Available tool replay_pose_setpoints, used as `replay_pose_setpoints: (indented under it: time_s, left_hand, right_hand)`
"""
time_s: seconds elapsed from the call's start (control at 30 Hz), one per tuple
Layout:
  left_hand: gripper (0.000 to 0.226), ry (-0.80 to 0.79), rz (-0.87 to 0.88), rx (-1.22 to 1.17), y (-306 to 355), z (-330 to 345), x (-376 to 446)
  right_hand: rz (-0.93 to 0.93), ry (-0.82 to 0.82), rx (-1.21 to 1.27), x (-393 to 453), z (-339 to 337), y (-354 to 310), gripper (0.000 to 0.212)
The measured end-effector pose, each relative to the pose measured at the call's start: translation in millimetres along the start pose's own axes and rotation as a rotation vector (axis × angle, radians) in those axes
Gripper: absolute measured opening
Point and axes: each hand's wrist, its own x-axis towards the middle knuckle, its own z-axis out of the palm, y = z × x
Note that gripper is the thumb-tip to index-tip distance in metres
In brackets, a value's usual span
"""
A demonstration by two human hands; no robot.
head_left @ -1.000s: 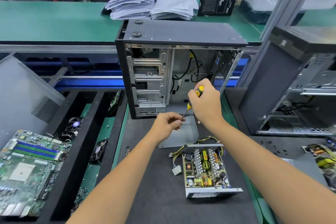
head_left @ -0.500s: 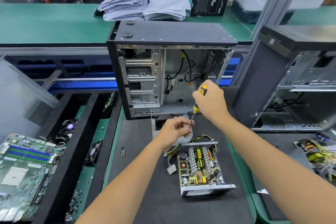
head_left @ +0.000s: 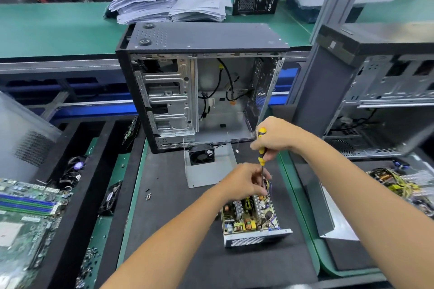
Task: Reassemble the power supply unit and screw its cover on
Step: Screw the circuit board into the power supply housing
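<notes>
Head view: the open PSU (head_left: 252, 220) lies on the dark mat (head_left: 178, 230) in front of the person, its circuit board bare and its vented metal end facing the camera. The right hand (head_left: 278, 139) grips the yellow-and-black handle of a screwdriver (head_left: 261, 148), fingers curled round it, with the shaft pointing down toward the far end of the PSU. The left hand (head_left: 244, 182) sits just above that far end, fingers curled at the shaft's lower part; whether it pinches the shaft or a screw cannot be told, and the tip is hidden behind it. Beyond the hands the cover (head_left: 211, 169), a grey metal sheet with a black fan (head_left: 202, 156) on it, lies on the mat against the foot of an open PC case (head_left: 202, 87). A few loose screws (head_left: 148, 196) lie on the mat to the left. A motherboard (head_left: 25, 213) lies at the far left, a second case (head_left: 385, 105) stands at the right, and paper stacks (head_left: 169, 4) rest on the green bench behind.
</notes>
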Motion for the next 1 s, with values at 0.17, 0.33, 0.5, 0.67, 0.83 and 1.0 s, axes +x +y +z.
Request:
replay_pose_setpoints:
  time_s: [0.17, 0.33, 0.5, 0.67, 0.83, 1.0]
  left_hand:
    - [0.027, -0.022, 0.032, 0.204, 1, 31, 7]
    - [0.024, -0.103, 0.046, 0.354, 5, 47, 13]
    - [0.024, -0.233, 0.071, 0.496, 8, 58, 18]
    - [0.024, -0.349, 0.018, 0.545, 10, 58, 22]
    - [0.024, -0.442, -0.034, 0.534, 16, 54, 24]
    - [0.030, -0.534, -0.078, 0.510, 22, 48, 26]
  right_hand:
    - [0.035, -0.228, -0.151, -10, -3, 12, 0.011]
    - [0.062, -0.342, -0.228, -21, 1, 39, 0.013]
    - [0.087, -0.388, -0.244, -27, 9, 58, 0.003]
    - [0.086, -0.397, -0.238, -32, 15, 65, 0.006]
    - [0.062, -0.389, -0.206, -40, 18, 72, 0.011]
    - [0.012, -0.352, -0.238, -46, 20, 80, 0.007]
